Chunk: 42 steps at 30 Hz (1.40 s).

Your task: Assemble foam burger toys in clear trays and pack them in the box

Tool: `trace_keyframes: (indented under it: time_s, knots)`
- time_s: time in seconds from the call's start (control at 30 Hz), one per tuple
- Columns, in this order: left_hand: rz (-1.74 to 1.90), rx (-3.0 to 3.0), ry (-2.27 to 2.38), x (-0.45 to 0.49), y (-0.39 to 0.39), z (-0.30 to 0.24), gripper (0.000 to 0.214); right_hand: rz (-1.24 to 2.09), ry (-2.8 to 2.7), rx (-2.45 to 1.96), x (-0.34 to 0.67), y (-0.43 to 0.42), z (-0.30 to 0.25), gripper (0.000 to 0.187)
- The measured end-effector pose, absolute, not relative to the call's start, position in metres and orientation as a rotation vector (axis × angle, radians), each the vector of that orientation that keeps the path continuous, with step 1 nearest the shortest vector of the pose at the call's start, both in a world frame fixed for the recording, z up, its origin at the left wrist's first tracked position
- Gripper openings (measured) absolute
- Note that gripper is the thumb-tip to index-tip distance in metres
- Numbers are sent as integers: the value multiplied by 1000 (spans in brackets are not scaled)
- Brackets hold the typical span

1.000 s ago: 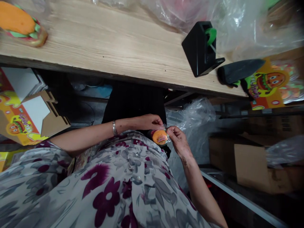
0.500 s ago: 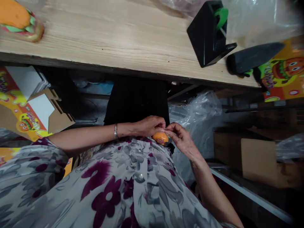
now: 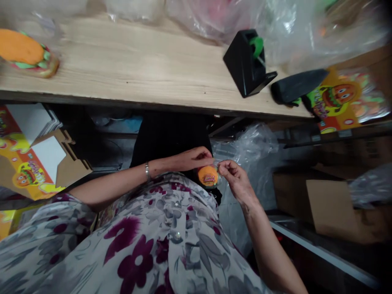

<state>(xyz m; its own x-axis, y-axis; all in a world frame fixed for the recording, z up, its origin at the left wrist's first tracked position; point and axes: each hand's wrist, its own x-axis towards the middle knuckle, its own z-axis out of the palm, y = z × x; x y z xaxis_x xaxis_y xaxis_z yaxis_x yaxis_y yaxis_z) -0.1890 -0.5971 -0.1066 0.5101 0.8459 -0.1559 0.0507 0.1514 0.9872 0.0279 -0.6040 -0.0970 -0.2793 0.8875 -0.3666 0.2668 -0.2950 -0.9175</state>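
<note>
Below the table edge, close to my flowered clothing, both hands pinch the top of a small clear packet (image 3: pixel 208 175) with an orange burger-shaped sweet inside. My left hand (image 3: pixel 191 158), with a bracelet on the wrist, grips its upper left edge. My right hand (image 3: pixel 235 179) grips the upper right edge with thumb and fingers pressed together. The packet hangs between the two hands.
A wooden table (image 3: pixel 137 69) carries a black tape dispenser (image 3: pixel 246 61), a dark flat tool (image 3: pixel 295 85), an orange burger toy (image 3: pixel 26 53), clear plastic bags (image 3: pixel 290 28) and a printed box (image 3: pixel 346 100). Flat printed cartons (image 3: pixel 29 163) lie left; cardboard boxes (image 3: pixel 339 208) and a plastic bag (image 3: pixel 248 147) right.
The packet has turned so that its printed label faces me again. Both hands stayed pinched on its top; the view shifted slightly.
</note>
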Motion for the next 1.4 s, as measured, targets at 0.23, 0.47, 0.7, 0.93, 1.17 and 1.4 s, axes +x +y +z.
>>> trace_keyframes:
  time_s: [0.23,0.47,0.7,0.93,1.17,1.4]
  knots:
    - [726,1007,938,-208,-601,-113,32,1634,-1138,-1408,16,-608,-114,26]
    - [777,1165,1025,-212,-598,-114,28,1571,-1380,-1458,15,-607,-115,26]
    - [773,1000,1018,-207,-606,-124,32,1535,-1512,-1517,20,-603,-108,28]
    - [697,1223,942,-210,-605,-117,27,1657,-1654,-1467,22,-597,-103,28]
    - [671,1096,907,-209,-610,-112,29,1607,-1697,-1501,26,-600,-103,26]
    - [672,1237,958,-202,-610,-114,25,1553,-1818,-1402,22,-591,-93,21]
